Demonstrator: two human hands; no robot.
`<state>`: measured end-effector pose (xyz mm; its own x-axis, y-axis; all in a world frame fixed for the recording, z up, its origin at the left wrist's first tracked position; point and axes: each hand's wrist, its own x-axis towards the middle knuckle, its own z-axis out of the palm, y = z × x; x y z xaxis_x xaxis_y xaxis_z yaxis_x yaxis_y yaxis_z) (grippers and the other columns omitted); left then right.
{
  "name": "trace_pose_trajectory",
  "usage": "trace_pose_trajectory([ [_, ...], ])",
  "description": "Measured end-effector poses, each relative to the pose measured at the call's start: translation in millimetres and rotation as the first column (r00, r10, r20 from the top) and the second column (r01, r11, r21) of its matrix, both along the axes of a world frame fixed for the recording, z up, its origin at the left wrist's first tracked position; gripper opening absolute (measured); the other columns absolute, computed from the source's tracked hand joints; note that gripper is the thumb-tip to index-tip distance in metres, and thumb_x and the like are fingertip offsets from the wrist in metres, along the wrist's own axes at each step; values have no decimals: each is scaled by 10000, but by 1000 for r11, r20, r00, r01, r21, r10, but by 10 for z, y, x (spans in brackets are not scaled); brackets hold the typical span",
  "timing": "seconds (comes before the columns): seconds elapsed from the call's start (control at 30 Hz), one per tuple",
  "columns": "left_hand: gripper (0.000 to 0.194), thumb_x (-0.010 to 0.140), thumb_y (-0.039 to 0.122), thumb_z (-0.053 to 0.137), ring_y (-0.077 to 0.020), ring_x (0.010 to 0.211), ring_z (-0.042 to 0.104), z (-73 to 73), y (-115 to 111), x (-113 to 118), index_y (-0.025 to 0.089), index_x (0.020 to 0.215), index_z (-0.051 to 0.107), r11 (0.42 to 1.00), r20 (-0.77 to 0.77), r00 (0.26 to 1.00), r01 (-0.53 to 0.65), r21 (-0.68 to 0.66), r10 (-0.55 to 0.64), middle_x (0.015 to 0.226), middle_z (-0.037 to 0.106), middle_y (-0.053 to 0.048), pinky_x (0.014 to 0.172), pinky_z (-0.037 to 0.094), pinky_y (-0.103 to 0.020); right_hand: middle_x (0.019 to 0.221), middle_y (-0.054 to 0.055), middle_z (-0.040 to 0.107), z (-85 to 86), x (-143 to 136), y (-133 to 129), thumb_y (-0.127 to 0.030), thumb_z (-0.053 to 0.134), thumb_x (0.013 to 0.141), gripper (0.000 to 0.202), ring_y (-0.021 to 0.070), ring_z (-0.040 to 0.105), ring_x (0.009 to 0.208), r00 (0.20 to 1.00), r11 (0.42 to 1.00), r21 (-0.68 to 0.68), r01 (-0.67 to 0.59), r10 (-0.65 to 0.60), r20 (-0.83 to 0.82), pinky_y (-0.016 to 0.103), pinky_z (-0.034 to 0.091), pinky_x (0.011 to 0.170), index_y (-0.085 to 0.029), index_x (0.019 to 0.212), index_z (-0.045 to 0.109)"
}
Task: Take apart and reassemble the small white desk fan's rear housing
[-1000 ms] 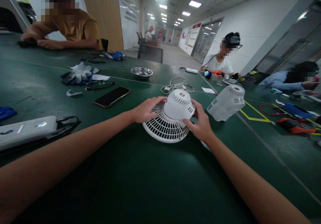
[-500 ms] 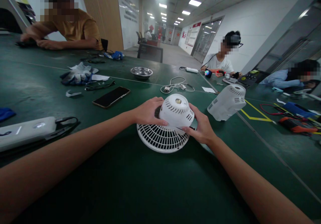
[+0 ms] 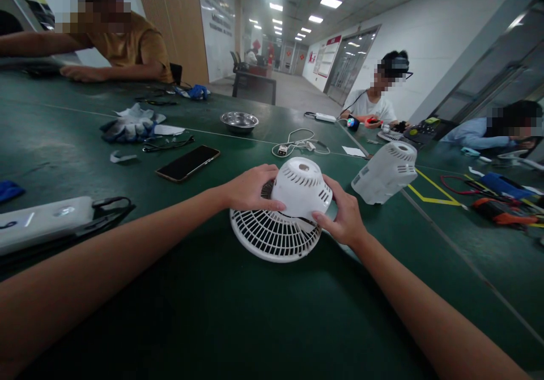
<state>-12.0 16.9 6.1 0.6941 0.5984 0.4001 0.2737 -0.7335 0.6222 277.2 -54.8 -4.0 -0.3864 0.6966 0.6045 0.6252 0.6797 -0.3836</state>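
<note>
A white vented motor cover point(image 3: 302, 190) is held between my two hands, above a round white fan grille point(image 3: 276, 238) that lies on the green table. My left hand point(image 3: 255, 188) grips the cover's left side, thumb along its lower front. On the right side, my right hand point(image 3: 345, 212) holds it with the thumb at the lower edge. A gap shows under the cover's lower right edge, where part of the inside is visible. The far side of the grille is hidden behind the cover and my left hand.
Right of my hands stands a white plastic housing point(image 3: 385, 173). A phone point(image 3: 188, 163), metal bowl point(image 3: 239, 122), white cable point(image 3: 300, 143) and gloves point(image 3: 130, 125) lie beyond. A white device point(image 3: 46, 224) is at left. Several people sit around the table point(image 3: 238, 323).
The cover has shifted slightly right and tilted, with the gap beneath it wider. My right hand moved slightly right with it. The person at the upper left has stretched an arm out to the left.
</note>
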Motion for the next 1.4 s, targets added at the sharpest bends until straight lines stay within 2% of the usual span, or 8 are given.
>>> trace_pose_trajectory([
  [0.17, 538, 746, 500, 872, -406, 1237, 594, 18, -15, 2, 230, 1198, 760, 998, 35, 999, -12, -68, 14, 1238, 714, -146, 1125, 418, -571, 1449, 105, 683, 16, 29, 22, -610, 654, 912, 755, 362, 711, 1173, 999, 998, -68, -17, 19, 34, 580, 574, 1029, -301, 1574, 462],
  [0.33, 505, 759, 483, 863, -387, 1184, 624, 27, -30, 13, 217, 1179, 772, 999, 9, 1000, -4, -34, 4, 1234, 713, -149, 1084, 445, -539, 1427, 128, 691, 18, 40, 18, -583, 634, 933, 740, 356, 717, 1159, 999, 998, -54, -15, 17, 49, 566, 582, 1014, -271, 1578, 448],
  [0.47, 554, 775, 560, 826, -374, 1153, 630, 23, -25, 31, 201, 1193, 764, 999, -42, 999, -29, 24, 30, 1254, 702, -159, 1038, 466, -521, 1404, 142, 698, 18, 18, 23, -552, 697, 910, 796, 358, 718, 1156, 998, 993, -112, -29, 35, 56, 578, 582, 1014, -260, 1595, 414],
  [0.67, 738, 776, 688, 754, -370, 1186, 592, 64, -17, 47, 152, 1280, 699, 998, -213, 976, -29, 54, 40, 1349, 645, -189, 1021, 467, -548, 1456, 166, 657, 55, -8, 18, -547, 777, 845, 872, 382, 696, 1187, 999, 984, -178, -22, 27, 29, 626, 575, 1009, -249, 1584, 423],
  [0.8, 760, 793, 705, 737, -366, 1195, 594, 62, -9, 35, 154, 1313, 690, 998, -215, 976, -26, 60, 38, 1361, 640, -191, 1009, 477, -542, 1415, 152, 681, 86, -21, 18, -540, 774, 857, 842, 362, 715, 1131, 999, 976, -218, -30, 34, 18, 608, 596, 973, -260, 1575, 433],
  [1.03, 726, 803, 707, 744, -368, 1195, 606, 27, 8, 24, 165, 1285, 715, 997, -193, 981, -10, 76, 25, 1357, 650, -187, 1001, 487, -541, 1426, 167, 675, 87, -47, 6, -550, 778, 846, 859, 368, 725, 1120, 999, 981, -195, 14, -6, 43, 594, 596, 971, -227, 1565, 438],
  [1.23, 703, 812, 711, 728, -360, 1178, 612, -35, 53, 14, 200, 1295, 722, 993, -164, 986, -3, 118, 22, 1340, 662, -167, 1007, 486, -547, 1523, 186, 609, 68, -58, -6, -525, 799, 840, 898, 400, 677, 1259, 998, 986, -167, 27, -16, 67, 613, 576, 1035, -213, 1587, 411],
  [1.4, 811, 738, 723, 793, -388, 1213, 615, -38, 68, 3, 197, 1344, 673, 986, -188, 982, 5, 164, 27, 1381, 652, -183, 1014, 499, -562, 1564, 175, 574, 59, -71, 10, -558, 802, 832, 959, 428, 648, 1315, 994, 994, -101, 35, -24, 108, 657, 547, 1074, -253, 1621, 349],
])
